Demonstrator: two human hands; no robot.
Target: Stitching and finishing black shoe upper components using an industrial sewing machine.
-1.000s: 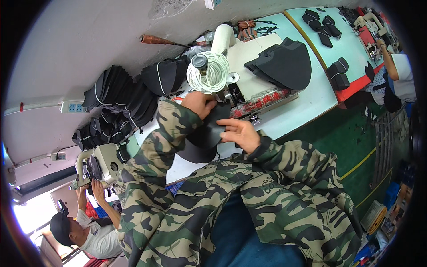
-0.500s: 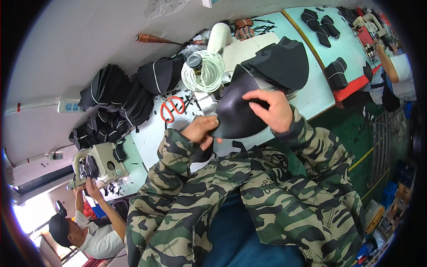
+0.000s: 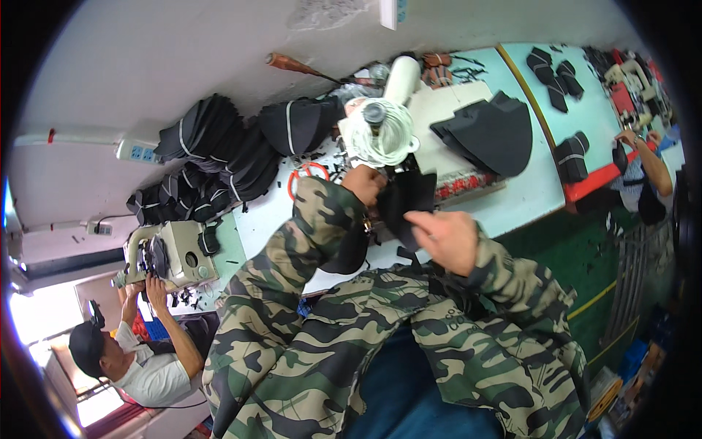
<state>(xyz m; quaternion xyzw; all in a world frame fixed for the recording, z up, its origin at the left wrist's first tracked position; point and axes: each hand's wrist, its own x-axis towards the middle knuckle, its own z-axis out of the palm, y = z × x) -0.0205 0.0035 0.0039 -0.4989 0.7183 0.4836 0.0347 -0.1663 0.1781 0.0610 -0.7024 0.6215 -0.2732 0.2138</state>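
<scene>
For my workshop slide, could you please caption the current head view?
Left hand and right hand at a black piece, near a white cord coil on a pale machine.

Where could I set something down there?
Bare tabletop: between the fanned black pieces and the red edging; between the tied bundles and left sleeve. Crowded: along the wall, and around the left hand by the white coil.

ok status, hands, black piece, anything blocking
Left hand, right hand at black piece, grips unclear. White cord coil just beyond left hand. Nothing clearly blocking.
</scene>
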